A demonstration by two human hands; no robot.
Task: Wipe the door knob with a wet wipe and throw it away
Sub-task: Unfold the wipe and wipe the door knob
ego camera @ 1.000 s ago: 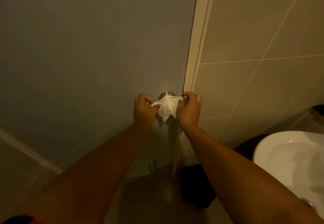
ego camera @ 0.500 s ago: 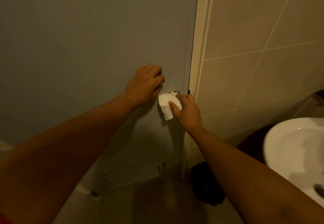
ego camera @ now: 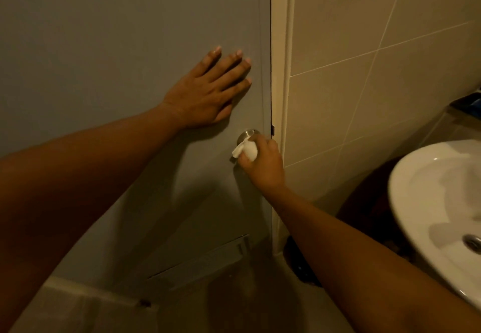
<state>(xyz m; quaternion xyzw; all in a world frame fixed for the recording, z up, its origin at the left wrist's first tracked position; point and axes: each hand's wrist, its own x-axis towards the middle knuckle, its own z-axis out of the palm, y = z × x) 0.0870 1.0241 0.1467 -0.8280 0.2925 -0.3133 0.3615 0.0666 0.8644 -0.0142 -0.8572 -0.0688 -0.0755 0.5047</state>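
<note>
A round silver door knob [ego camera: 249,134] sits on the grey door [ego camera: 104,46] close to its right edge. My right hand [ego camera: 264,164] is closed around a bunched white wet wipe [ego camera: 247,149] and presses it against the knob's lower front, covering most of the knob. My left hand [ego camera: 208,90] lies flat on the door above and to the left of the knob, fingers spread, holding nothing.
A cream door frame [ego camera: 282,72] and beige tiled wall [ego camera: 377,59] are on the right. A white sink [ego camera: 429,202] juts in at the lower right. A dark bin [ego camera: 299,265] stands on the floor below the frame. A vent [ego camera: 203,262] is set low in the door.
My left hand let go of the wipe, rose and flattened on the door. My right hand bunched the wipe and closed it over the knob.
</note>
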